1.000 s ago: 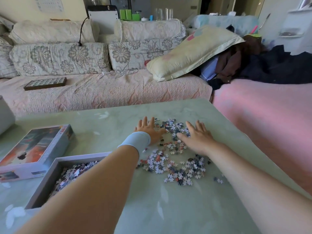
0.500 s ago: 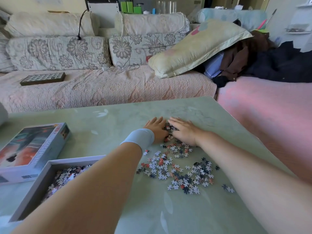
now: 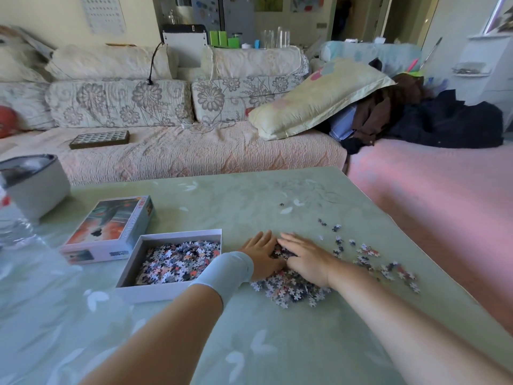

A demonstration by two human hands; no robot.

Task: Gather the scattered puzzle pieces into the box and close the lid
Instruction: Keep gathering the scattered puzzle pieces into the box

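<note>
Just below mid-frame, a heap of puzzle pieces (image 3: 291,290) lies under the left hand (image 3: 262,255) and right hand (image 3: 305,258), fingers straight and flat, gripping nothing, evidently corralling it. Left of them the open box (image 3: 155,294) waits close, part-filled. Strays (image 3: 369,254) trail right, and the lid (image 3: 111,226) lies farther back, left.

- table (image 3: 277,343): smooth, glossy pale green covering that catches the light
- box (image 3: 166,291): matt white cardboard
- lid (image 3: 111,226): cardboard with a printed, slightly shiny top
- puzzle pieces (image 3: 291,290): thin printed card
- wristband (image 3: 224,270): soft matt cloth
- sofa (image 3: 194,154): quilted, wrinkled cloth
</note>
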